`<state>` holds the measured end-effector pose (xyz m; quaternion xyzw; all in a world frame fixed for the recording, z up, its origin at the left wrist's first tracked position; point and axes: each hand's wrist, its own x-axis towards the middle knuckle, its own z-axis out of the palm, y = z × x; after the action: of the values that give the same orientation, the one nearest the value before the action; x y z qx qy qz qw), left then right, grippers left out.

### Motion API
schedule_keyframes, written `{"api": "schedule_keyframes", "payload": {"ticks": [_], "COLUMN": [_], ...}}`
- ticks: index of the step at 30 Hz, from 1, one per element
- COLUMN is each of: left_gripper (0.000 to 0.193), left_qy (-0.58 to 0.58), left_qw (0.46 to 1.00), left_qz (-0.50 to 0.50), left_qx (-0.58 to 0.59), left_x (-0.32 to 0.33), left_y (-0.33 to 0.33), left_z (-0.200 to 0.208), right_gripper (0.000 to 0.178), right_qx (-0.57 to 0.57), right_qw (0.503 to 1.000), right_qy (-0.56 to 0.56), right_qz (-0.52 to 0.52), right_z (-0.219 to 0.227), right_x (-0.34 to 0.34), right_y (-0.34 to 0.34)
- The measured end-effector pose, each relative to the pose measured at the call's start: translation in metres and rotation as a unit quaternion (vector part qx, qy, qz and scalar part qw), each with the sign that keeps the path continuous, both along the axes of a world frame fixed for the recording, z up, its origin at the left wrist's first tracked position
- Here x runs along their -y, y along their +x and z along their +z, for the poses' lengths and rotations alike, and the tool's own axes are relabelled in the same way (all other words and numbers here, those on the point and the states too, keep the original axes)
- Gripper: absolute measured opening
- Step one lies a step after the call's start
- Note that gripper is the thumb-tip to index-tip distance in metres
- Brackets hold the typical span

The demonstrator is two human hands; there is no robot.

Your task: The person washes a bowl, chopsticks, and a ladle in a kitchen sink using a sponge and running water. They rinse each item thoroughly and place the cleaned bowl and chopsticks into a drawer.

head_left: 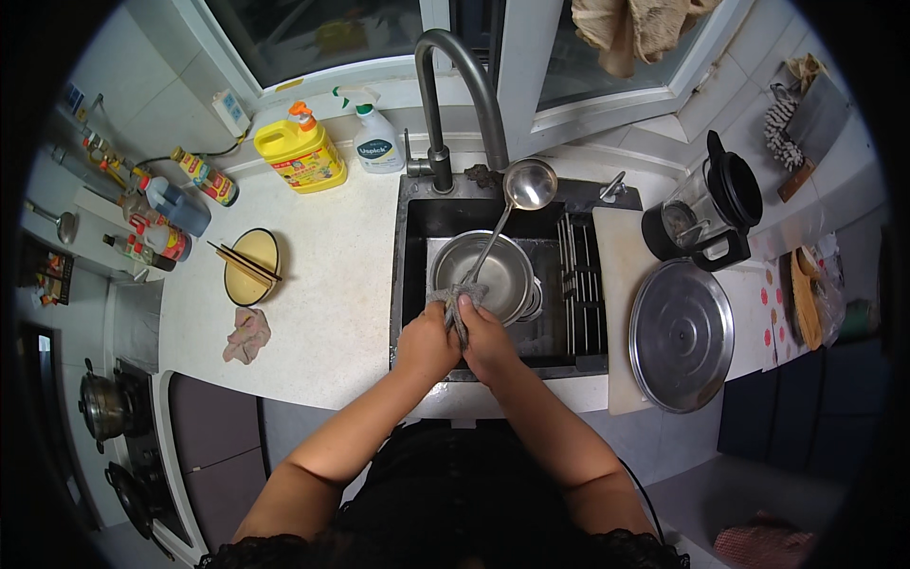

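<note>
A steel ladle (529, 185) slants over the sink, its round bowl up by the faucet and its long handle coming down to my hands. A damp-looking grey cloth (459, 302) is wrapped around the lower handle. My left hand (427, 343) is closed around the handle's lower end, against the cloth. Pressed in from the other side, my right hand (488, 341) grips the cloth around the handle, thumb on top. Below them a round steel pot (512, 266) sits in the dark sink (409, 256). The handle's very end is hidden by my fingers.
A tall grey faucet (434, 104) arches behind the sink; a black rack (580, 284) lines its right side. Rightward are a large metal lid (681, 335) and a blender jug (706, 209). Leftward stand a yellow bowl with chopsticks (248, 270), a pink rag (246, 334) and a yellow jug (300, 156).
</note>
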<state>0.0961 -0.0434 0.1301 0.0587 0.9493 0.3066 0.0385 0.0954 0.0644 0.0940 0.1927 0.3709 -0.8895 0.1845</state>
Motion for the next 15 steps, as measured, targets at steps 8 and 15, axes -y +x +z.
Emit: {"api": "schedule_keyframes", "payload": {"ticks": [8, 15], "left_gripper": [0.017, 0.046], "left_qy": [0.325, 0.650], "left_qw": [0.910, 0.451], "left_qz": [0.003, 0.098], "left_qx": [0.256, 0.603], "left_x": [0.004, 0.025], "left_y": [0.028, 0.001], "left_z": [-0.008, 0.014], "right_gripper": [0.045, 0.035], "right_qx": [0.024, -0.082], "right_qw": [0.983, 0.980], "right_qy": [0.132, -0.180], "right_qz": [-0.128, 0.013], "right_z": [0.014, -0.005], "right_x": [-0.019, -0.016], "right_y": [-0.039, 0.003]}}
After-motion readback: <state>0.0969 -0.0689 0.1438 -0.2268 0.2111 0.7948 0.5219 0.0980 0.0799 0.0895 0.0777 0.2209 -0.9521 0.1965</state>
